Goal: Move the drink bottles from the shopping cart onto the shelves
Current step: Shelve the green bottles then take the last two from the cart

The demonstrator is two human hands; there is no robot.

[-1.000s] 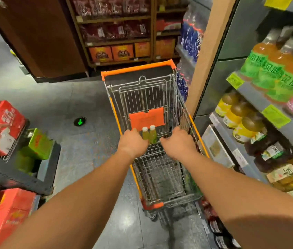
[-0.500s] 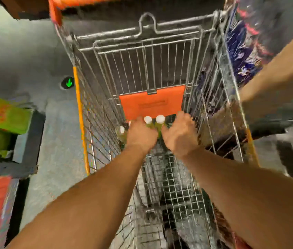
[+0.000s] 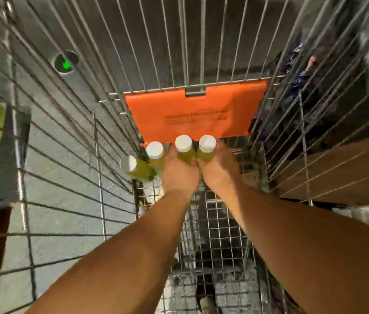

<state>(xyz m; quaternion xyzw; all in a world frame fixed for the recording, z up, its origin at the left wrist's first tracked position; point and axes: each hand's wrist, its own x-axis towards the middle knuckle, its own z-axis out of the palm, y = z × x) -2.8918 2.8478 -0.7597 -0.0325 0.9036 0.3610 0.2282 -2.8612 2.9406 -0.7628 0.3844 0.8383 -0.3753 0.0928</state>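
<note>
Several yellow-green drink bottles with white caps stand at the far end of the wire shopping cart [image 3: 102, 155], under its orange flap. My left hand [image 3: 179, 174] grips one upright bottle [image 3: 184, 148]. My right hand [image 3: 220, 169] grips the bottle beside it [image 3: 206, 148]. To their left stands another upright bottle [image 3: 155, 154], and a fourth bottle [image 3: 134, 167] leans against the cart's left wall. Both forearms reach deep into the cart. My fingers are hidden behind the hands.
The orange plastic flap [image 3: 197, 112] hangs on the cart's front wall just above the bottles. Wire walls close in on both sides. Through the right wall show a brown shelf panel [image 3: 337, 168] and dark packaged goods. A green floor arrow [image 3: 65, 64] shows through the left.
My head and arms have gone deeper into the cart, so the bottles look much nearer. Both hands have closed round the two right-hand bottles. The shelves have left the view.
</note>
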